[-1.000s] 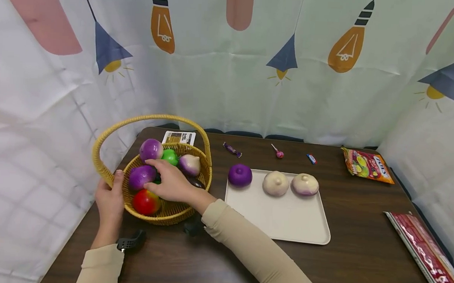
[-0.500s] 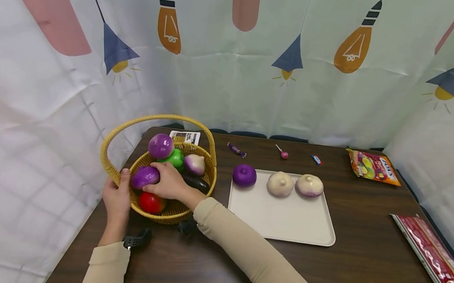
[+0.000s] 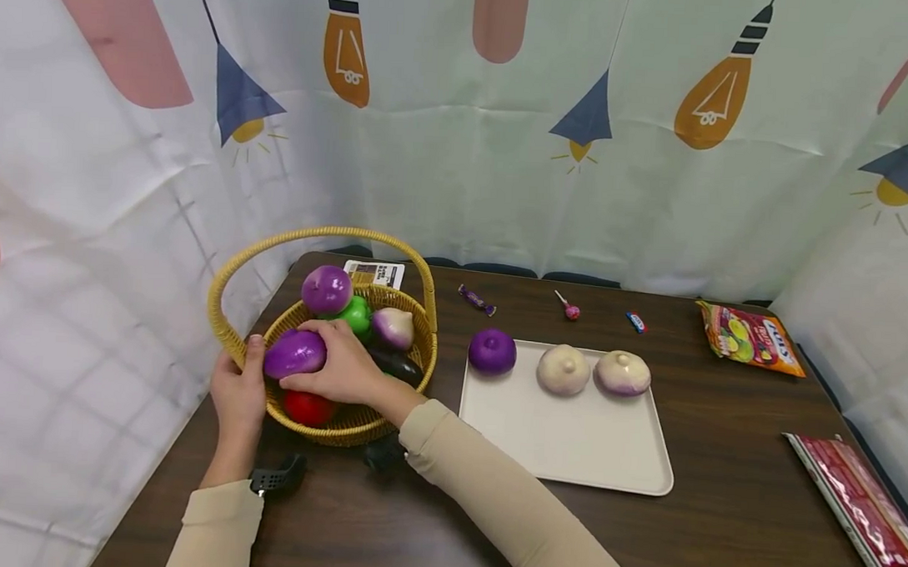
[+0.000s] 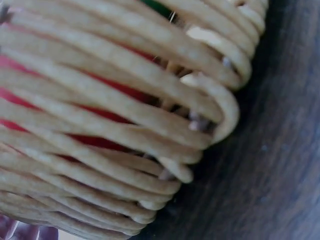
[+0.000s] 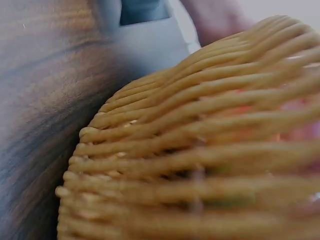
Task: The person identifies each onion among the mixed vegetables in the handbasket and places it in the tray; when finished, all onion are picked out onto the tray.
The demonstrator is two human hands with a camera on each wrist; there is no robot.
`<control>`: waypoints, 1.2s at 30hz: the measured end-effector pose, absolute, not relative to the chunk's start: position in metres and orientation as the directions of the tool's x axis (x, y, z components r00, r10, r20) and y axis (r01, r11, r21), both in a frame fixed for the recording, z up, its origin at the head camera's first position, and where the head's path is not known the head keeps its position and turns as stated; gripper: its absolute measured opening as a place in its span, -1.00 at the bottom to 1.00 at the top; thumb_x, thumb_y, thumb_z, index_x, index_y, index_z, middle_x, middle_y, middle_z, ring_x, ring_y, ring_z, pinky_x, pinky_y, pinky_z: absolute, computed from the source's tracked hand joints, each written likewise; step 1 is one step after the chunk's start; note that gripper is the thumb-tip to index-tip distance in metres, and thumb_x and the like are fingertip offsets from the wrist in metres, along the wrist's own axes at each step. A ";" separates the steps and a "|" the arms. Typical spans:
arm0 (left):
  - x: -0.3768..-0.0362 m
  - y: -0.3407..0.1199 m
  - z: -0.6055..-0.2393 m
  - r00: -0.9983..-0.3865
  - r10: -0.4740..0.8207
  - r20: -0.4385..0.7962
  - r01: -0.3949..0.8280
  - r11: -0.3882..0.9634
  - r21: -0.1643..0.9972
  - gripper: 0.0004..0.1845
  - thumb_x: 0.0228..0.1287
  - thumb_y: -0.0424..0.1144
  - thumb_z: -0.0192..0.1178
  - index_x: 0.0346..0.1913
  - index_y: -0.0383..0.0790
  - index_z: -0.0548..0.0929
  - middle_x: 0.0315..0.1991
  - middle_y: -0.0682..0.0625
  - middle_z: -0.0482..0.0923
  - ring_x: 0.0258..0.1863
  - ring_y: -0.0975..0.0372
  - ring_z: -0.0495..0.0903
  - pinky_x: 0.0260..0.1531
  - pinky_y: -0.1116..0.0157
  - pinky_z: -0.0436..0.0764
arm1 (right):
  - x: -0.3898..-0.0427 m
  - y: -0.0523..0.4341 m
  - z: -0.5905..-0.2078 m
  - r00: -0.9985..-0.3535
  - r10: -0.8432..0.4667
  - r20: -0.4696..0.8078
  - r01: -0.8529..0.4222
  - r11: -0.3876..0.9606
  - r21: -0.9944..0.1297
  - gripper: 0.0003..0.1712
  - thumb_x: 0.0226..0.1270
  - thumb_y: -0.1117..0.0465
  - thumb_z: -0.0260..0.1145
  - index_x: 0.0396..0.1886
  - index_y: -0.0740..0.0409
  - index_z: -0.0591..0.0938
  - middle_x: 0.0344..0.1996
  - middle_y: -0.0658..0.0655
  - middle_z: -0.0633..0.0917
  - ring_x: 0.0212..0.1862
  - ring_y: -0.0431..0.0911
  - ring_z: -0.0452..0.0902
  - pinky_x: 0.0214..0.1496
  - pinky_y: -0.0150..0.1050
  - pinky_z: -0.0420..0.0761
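Note:
A yellow wicker basket (image 3: pixel 344 430) with a hoop handle stands at the table's left. My left hand (image 3: pixel 236 388) grips its left rim, thumb over the edge. My right hand (image 3: pixel 342 367) reaches into the basket and holds a purple onion (image 3: pixel 295 353) at its left side. Also in the basket are a second purple onion (image 3: pixel 326 289), a green fruit (image 3: pixel 359 313), a white-purple onion (image 3: pixel 392 327), a red apple (image 3: pixel 307 406) and a dark eggplant (image 3: pixel 398 367). Both wrist views show only the basket weave (image 4: pixel 125 125) (image 5: pixel 200 165) close up.
A cream tray (image 3: pixel 569 438) right of the basket carries a purple onion (image 3: pixel 492 351), a white onion (image 3: pixel 563 369) and a white-purple onion (image 3: pixel 623 372). Candies, a lollipop (image 3: pixel 571 309) and a snack bag (image 3: pixel 752 340) lie behind it. A red packet (image 3: pixel 859 506) sits at the right edge.
My right hand moved left across the basket, closed on the purple onion and raised it slightly. The left hand stayed on the rim.

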State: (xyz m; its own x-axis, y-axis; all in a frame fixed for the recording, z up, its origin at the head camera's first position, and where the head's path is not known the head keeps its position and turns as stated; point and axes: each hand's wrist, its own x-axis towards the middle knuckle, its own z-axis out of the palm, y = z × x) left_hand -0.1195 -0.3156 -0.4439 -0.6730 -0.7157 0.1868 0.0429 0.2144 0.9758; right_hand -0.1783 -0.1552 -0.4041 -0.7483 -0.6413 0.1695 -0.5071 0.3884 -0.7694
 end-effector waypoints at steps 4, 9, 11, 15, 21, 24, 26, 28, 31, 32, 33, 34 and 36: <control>-0.120 -0.313 -0.444 -0.671 -0.717 0.187 0.023 0.233 0.972 -0.89 0.35 0.03 0.19 -0.24 0.13 0.54 -0.40 0.28 0.48 -0.33 0.33 0.40 -0.29 0.41 0.37 | -0.172 -0.125 -0.395 -0.730 -0.644 0.229 -0.515 0.298 -0.804 -0.12 0.03 -0.08 0.53 0.32 -0.05 0.33 0.19 -0.02 0.46 0.13 -0.23 0.45 0.14 -0.33 0.49; -0.121 -0.313 -0.441 -0.671 -0.723 0.166 0.000 0.224 0.975 -0.89 0.34 0.05 0.19 -0.23 0.16 0.54 -0.36 0.26 0.47 -0.32 0.36 0.43 -0.27 0.45 0.38 | -0.161 -0.074 -0.386 -0.725 -0.601 0.336 -0.536 0.186 -0.823 -0.05 -0.03 0.05 0.60 0.33 -0.09 0.28 0.27 0.01 0.36 0.22 -0.15 0.39 0.20 -0.21 0.47; -0.121 -0.314 -0.439 -0.671 -0.724 0.160 -0.010 0.224 0.974 -0.89 0.34 0.06 0.18 -0.21 0.17 0.54 -0.33 0.27 0.47 -0.31 0.37 0.43 -0.26 0.46 0.39 | -0.157 -0.053 -0.386 -0.738 -0.574 0.356 -0.528 0.161 -0.834 -0.01 -0.06 0.07 0.62 0.35 -0.15 0.28 0.25 0.03 0.31 0.21 -0.12 0.38 0.18 -0.17 0.48; -0.120 -0.315 -0.437 -0.666 -0.729 0.158 -0.024 0.233 0.972 -0.88 0.34 0.07 0.18 -0.20 0.18 0.53 -0.32 0.27 0.46 -0.31 0.38 0.43 -0.26 0.46 0.39 | -0.153 -0.012 -0.391 -0.782 -0.533 0.325 -0.475 0.172 -0.863 0.02 -0.11 0.06 0.65 0.36 -0.33 0.31 0.19 0.04 0.30 0.17 -0.10 0.41 0.15 -0.12 0.51; -0.120 -0.314 -0.439 -0.665 -0.734 0.137 -0.039 0.218 0.975 -0.84 0.34 0.07 0.19 -0.14 0.16 0.54 -0.30 0.29 0.47 -0.30 0.40 0.45 -0.27 0.49 0.41 | -0.146 0.041 -0.407 -0.808 -0.523 0.271 -0.424 0.196 -0.884 -0.13 0.07 0.12 0.54 0.36 -0.24 0.32 0.25 -0.02 0.30 0.21 -0.05 0.41 0.13 -0.08 0.54; -0.121 -0.313 -0.441 -0.666 -0.735 0.124 -0.031 0.193 0.981 -0.82 0.32 0.05 0.21 -0.12 0.13 0.56 -0.29 0.28 0.49 -0.30 0.39 0.47 -0.28 0.51 0.42 | -0.143 0.062 -0.421 -0.792 -0.532 0.301 -0.453 0.180 -0.873 -0.14 0.08 0.21 0.52 0.36 -0.09 0.32 0.31 0.02 0.32 0.22 0.00 0.41 0.12 -0.08 0.55; -0.121 -0.313 -0.441 -0.663 -0.737 0.130 -0.026 0.196 0.980 -0.81 0.31 0.05 0.22 -0.12 0.11 0.57 -0.30 0.28 0.49 -0.31 0.39 0.47 -0.29 0.52 0.42 | -0.140 0.073 -0.429 -0.785 -0.541 0.302 -0.435 0.135 -0.890 -0.14 0.06 0.31 0.51 0.37 0.03 0.33 0.31 0.10 0.34 0.21 0.06 0.43 0.12 -0.08 0.55; -0.121 -0.313 -0.441 -0.662 -0.737 0.137 -0.017 0.197 0.980 -0.80 0.31 0.04 0.23 -0.11 0.09 0.58 -0.30 0.28 0.50 -0.31 0.39 0.47 -0.28 0.51 0.42 | -0.139 0.083 -0.438 -0.792 -0.538 0.289 -0.399 0.098 -0.912 -0.12 0.03 0.40 0.50 0.37 0.09 0.33 0.30 0.17 0.36 0.19 0.11 0.45 0.11 -0.11 0.55; -0.121 -0.313 -0.441 -0.664 -0.736 0.135 -0.019 0.197 0.980 -0.76 0.31 0.04 0.23 -0.07 0.05 0.60 -0.29 0.29 0.50 -0.29 0.40 0.48 -0.26 0.51 0.43 | -0.138 0.095 -0.448 -0.813 -0.528 0.246 -0.345 0.095 -0.934 -0.11 -0.01 0.46 0.51 0.36 0.09 0.36 0.28 0.18 0.38 0.18 0.11 0.45 0.13 -0.15 0.53; -0.121 -0.312 -0.440 -0.665 -0.736 0.128 -0.023 0.192 0.981 -0.74 0.31 0.05 0.23 -0.04 0.03 0.60 -0.28 0.29 0.50 -0.28 0.40 0.48 -0.26 0.52 0.43 | -0.139 0.099 -0.451 -0.818 -0.523 0.238 -0.344 0.115 -0.932 -0.10 -0.02 0.46 0.52 0.35 0.06 0.38 0.28 0.16 0.38 0.19 0.10 0.44 0.15 -0.16 0.51; -0.121 -0.312 -0.440 -0.665 -0.737 0.122 -0.027 0.187 0.982 -0.71 0.31 0.05 0.23 -0.03 0.00 0.61 -0.27 0.29 0.51 -0.28 0.40 0.49 -0.25 0.51 0.43 | -0.139 0.102 -0.453 -0.824 -0.518 0.228 -0.344 0.137 -0.929 -0.10 -0.04 0.44 0.54 0.34 0.02 0.39 0.27 0.13 0.39 0.20 0.07 0.43 0.17 -0.15 0.50; -0.120 -0.312 -0.439 -0.666 -0.737 0.115 -0.033 0.182 0.983 -0.69 0.31 0.05 0.23 -0.01 -0.02 0.61 -0.27 0.29 0.51 -0.27 0.41 0.49 -0.25 0.52 0.44 | -0.139 0.105 -0.455 -0.828 -0.516 0.219 -0.345 0.162 -0.924 -0.10 -0.05 0.42 0.55 0.33 -0.01 0.40 0.27 0.09 0.40 0.22 0.05 0.41 0.19 -0.13 0.48; -0.120 -0.312 -0.439 -0.666 -0.738 0.105 -0.043 0.179 0.983 -0.65 0.30 0.06 0.23 0.02 -0.05 0.60 -0.26 0.29 0.50 -0.26 0.41 0.49 -0.25 0.52 0.44 | -0.139 0.108 -0.459 -0.834 -0.516 0.196 -0.340 0.202 -0.918 -0.12 -0.05 0.33 0.58 0.31 -0.08 0.41 0.26 0.03 0.41 0.24 0.02 0.39 0.22 -0.08 0.45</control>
